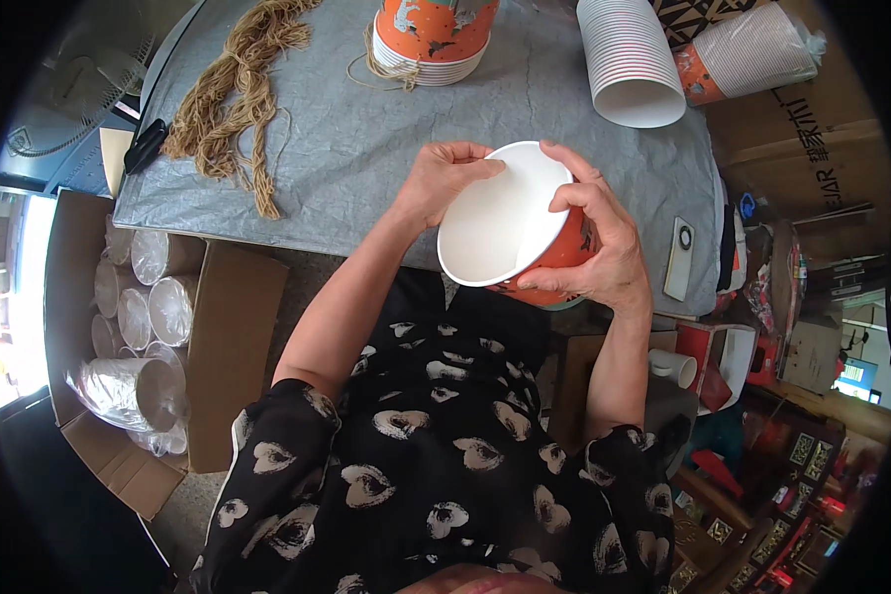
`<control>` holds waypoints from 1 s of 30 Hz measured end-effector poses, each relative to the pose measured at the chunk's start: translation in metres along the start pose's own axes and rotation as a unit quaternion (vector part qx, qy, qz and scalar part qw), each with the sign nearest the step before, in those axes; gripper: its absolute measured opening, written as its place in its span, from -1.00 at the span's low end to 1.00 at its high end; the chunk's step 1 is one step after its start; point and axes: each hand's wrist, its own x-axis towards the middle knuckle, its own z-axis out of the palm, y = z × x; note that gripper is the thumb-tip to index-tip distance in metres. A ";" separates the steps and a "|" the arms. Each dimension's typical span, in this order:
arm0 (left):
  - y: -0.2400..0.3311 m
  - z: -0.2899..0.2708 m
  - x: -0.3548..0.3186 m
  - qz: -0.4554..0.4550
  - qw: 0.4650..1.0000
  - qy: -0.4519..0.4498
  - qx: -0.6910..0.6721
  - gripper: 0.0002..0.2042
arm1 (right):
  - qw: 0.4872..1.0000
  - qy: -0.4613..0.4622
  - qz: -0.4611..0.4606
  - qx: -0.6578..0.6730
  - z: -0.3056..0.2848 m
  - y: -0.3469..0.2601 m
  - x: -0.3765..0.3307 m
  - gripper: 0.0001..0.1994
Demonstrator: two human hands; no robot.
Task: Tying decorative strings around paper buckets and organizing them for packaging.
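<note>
An orange printed paper bucket with a white inside is held over the table's near edge, its mouth tilted toward me. My left hand pinches the far left part of its rim, the thumb reaching inside. On the other side my right hand grips the bucket, with fingers over the rim and the thumb along the orange wall. Beyond the hands stands an upside-down stack of orange buckets, with thin string lying around its rims. A bundle of tan twine lies to the left of that stack.
A grey cloth covers the table. At the back right lie a stack of white buckets and a plastic-wrapped stack. A phone rests near the right edge. Left below stands a cardboard box of wrapped stacks; a white mug sits right.
</note>
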 end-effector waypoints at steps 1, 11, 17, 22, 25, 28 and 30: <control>0.000 -0.001 -0.001 -0.009 1.000 -0.009 0.007 -0.76 | 1.000 -0.010 0.003 0.019 0.000 0.000 0.000 -0.25; 0.003 -0.031 -0.013 -0.079 0.963 -0.013 -0.256 -0.52 | 0.999 0.006 -0.001 -0.047 -0.029 -0.008 -0.004 -0.39; 0.030 -0.062 -0.063 -0.030 0.952 -0.009 -0.303 -0.52 | 0.990 0.124 0.057 -0.029 -0.026 0.020 -0.014 -0.45; 0.049 -0.103 -0.144 0.002 0.992 0.061 -0.110 -0.59 | 0.988 0.149 0.038 -0.025 0.008 0.040 -0.005 -0.49; 0.072 -0.132 -0.204 -0.039 0.909 0.112 0.399 -0.68 | 0.983 0.169 0.002 -0.070 0.024 0.045 0.005 -0.50; 0.056 -0.163 -0.251 0.035 0.725 0.151 0.672 -0.70 | 0.979 0.176 -0.009 -0.103 0.032 0.048 0.016 -0.44; 0.060 -0.165 -0.275 0.012 0.624 0.185 0.759 -0.73 | 0.969 0.215 0.021 -0.122 0.037 0.038 0.013 -0.40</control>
